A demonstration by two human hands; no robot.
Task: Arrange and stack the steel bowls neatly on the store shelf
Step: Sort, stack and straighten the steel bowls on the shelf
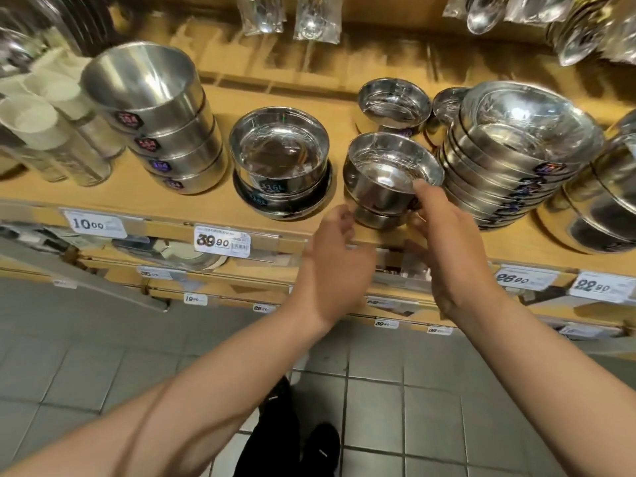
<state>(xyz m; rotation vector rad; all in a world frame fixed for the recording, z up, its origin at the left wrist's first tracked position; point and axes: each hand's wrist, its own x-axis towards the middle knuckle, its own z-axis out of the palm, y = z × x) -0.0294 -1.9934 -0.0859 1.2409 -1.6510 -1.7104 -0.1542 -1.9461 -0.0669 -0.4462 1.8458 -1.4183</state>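
1. Head view, small steel bowl stack (pixel 389 180): on the wooden shelf (pixel 113 191) near its front edge, centre of frame, top bowl tilted.
2. Your right hand (pixel 447 242): fingers curled on the stack's rim and side at 3 o'clock, holding it.
3. Your left hand (pixel 339 249): fingers loosely spread, fingertips at the stack's base at 8 o'clock; contact unclear.
4. 316L bowls (pixel 278 166): at 9 o'clock of the stack, apart.
5. Wide bowl stack (pixel 509 160): at 3 o'clock, just beside, leaning.
6. Price tag 39.90 (pixel 222 241): shelf edge below.
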